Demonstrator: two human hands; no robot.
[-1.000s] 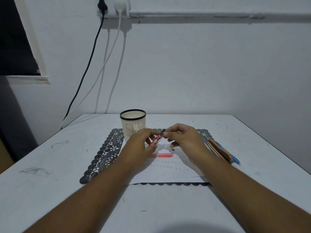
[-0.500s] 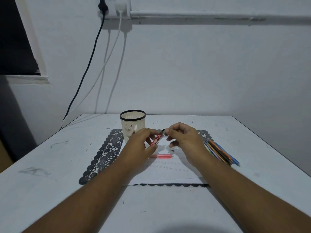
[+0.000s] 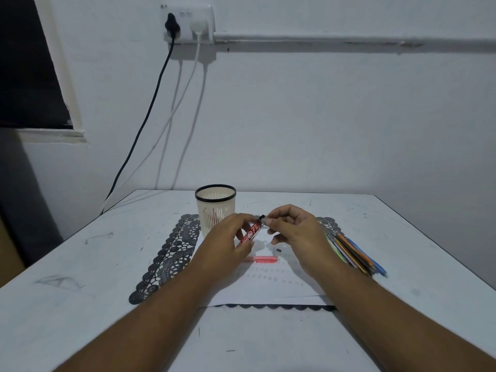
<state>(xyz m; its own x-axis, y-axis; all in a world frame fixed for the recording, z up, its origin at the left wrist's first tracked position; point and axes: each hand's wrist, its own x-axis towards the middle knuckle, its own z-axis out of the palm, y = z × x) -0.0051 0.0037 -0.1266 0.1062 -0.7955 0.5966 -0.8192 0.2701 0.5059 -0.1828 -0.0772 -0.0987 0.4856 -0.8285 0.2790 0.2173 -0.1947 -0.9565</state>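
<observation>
- Lying under everything, the table point(image 3: 80, 264) bears a cup point(image 3: 216, 208) and paper point(image 3: 268, 288).
- The left hand point(image 3: 225, 242) grips the lower half of the tube point(image 3: 252, 232); the right hand point(image 3: 295, 232) pinches its top end.
- The tube slants up toward the right hand, above the paper.

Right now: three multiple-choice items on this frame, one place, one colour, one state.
1. Where do the coloured pencils lie?
A. in the cup
B. beside the paper, on its right
C. on the floor

2. What colour is the small case being held?
A. red
B. green
C. yellow

3. What is the left hand doing?
A. lying flat and open
B. gripping the small case
C. reaching into the cup

Answers:
1 B: they lie fanned out by the right hand, outside the cup.
2 A: red with white print.
3 B: its fingers curl round the case while the right hand pinches the case's top end.
</observation>
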